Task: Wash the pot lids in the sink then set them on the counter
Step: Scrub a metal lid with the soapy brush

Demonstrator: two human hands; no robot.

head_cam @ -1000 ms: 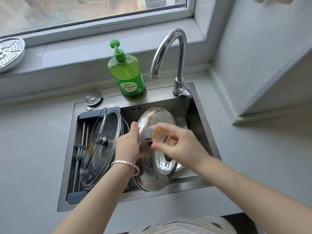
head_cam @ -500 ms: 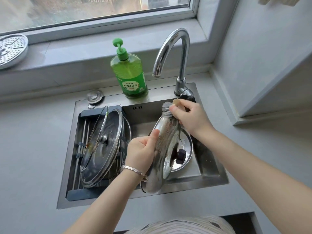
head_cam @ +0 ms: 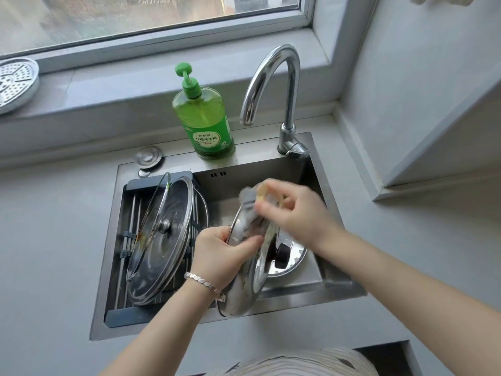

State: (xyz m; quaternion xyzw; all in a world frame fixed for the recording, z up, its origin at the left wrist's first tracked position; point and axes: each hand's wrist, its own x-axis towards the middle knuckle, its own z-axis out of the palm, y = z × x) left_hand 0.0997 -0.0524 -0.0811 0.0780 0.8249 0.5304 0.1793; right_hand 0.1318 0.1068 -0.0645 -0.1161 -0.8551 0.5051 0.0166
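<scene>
A: Your right hand [head_cam: 298, 215] moved?
B: Yep, you've pulled the scrubber [head_cam: 250, 198] down from the top rim of the lid [head_cam: 242, 290], closer to your left hand [head_cam: 219, 256]. It's edge-on now vs 1 s ago.

My left hand [head_cam: 219, 256] holds a stained steel lid [head_cam: 244, 289] on its edge over the sink [head_cam: 271, 169], its black knob [head_cam: 282, 257] turned to the right. Glass lids [head_cam: 162, 240] with steel rims lean upright in the sink's left side.

A home kitchen: steel sink [head_cam: 336, 290], faucet [head_cam: 273, 85], dish soap bottle [head_cam: 206, 123] under a window [head_cam: 151, 20].
</scene>
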